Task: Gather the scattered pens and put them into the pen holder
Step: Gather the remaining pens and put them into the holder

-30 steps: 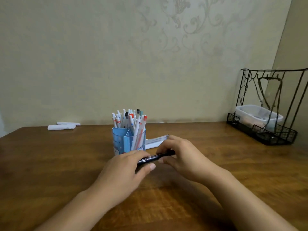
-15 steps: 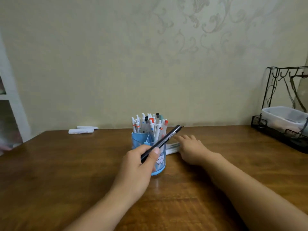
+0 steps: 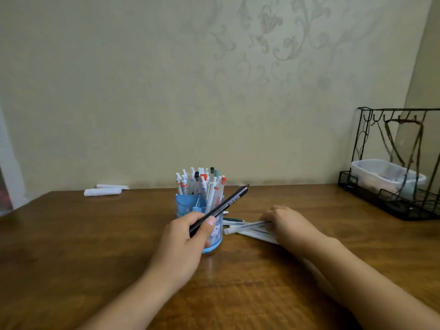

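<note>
Forearms reach in from the bottom edge over a brown wooden table (image 3: pixel 71 246). Nearest, the left hand (image 3: pixel 183 241) pinches a black pen (image 3: pixel 220 208) between thumb and fingers; the pen slants up and to the right, crossing in front of a blue pen holder (image 3: pixel 215 236). That holder stands upright just behind the left hand, packed with mostly white pens (image 3: pixel 200 184) pointing upward. To its right, the right hand (image 3: pixel 289 223) lies palm down on a small heap of loose pens (image 3: pixel 245 228) lying flat on the table beside the holder; whether its fingers grip any of them cannot be told. Farther back on the left, white paper rolls (image 3: pixel 102 191) lie near the wall. At the far right stands a black wire rack (image 3: pixel 390 203) holding a clear plastic tub (image 3: pixel 385 175).
</note>
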